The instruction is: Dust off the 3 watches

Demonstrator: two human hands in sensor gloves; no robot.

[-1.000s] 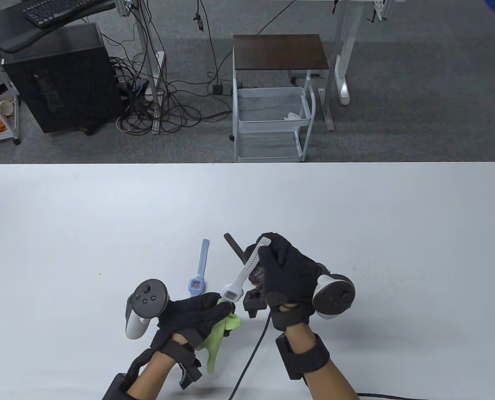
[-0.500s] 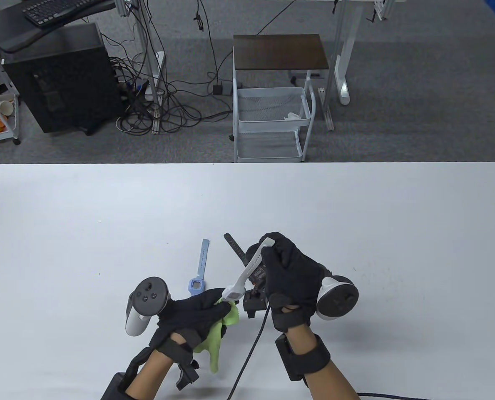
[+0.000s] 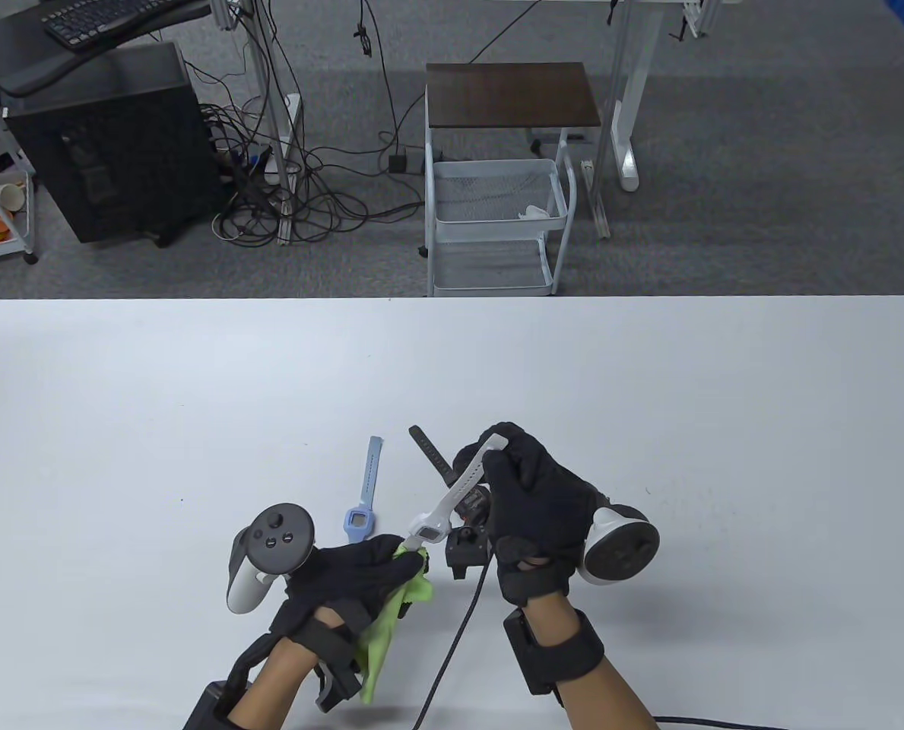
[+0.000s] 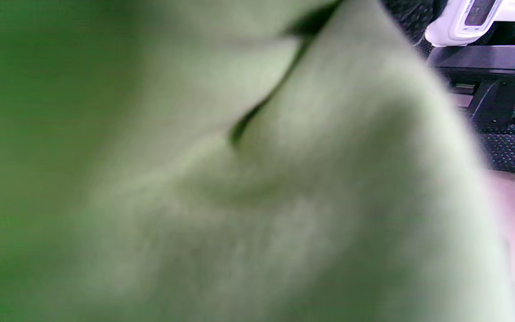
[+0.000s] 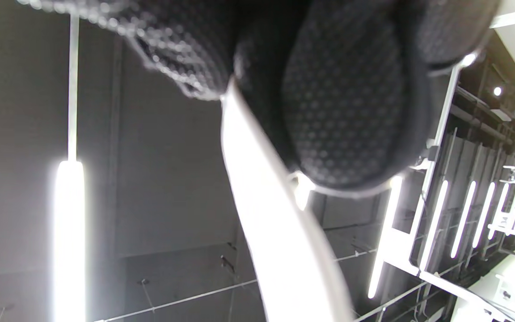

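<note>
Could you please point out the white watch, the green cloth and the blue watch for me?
white watch (image 3: pixel 426 530), table view, on its case.
green cloth (image 3: pixel 382 639), table view, on the hanging tail below the left hand.
blue watch (image 3: pixel 358 522), table view, on its square face.

Blurred green cloth (image 4: pixel 195 179) fills left wrist view.

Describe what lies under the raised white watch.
Under the white plastic watch lies a black-strapped watch on the white table; the right hand covers its case and other strap.
</note>
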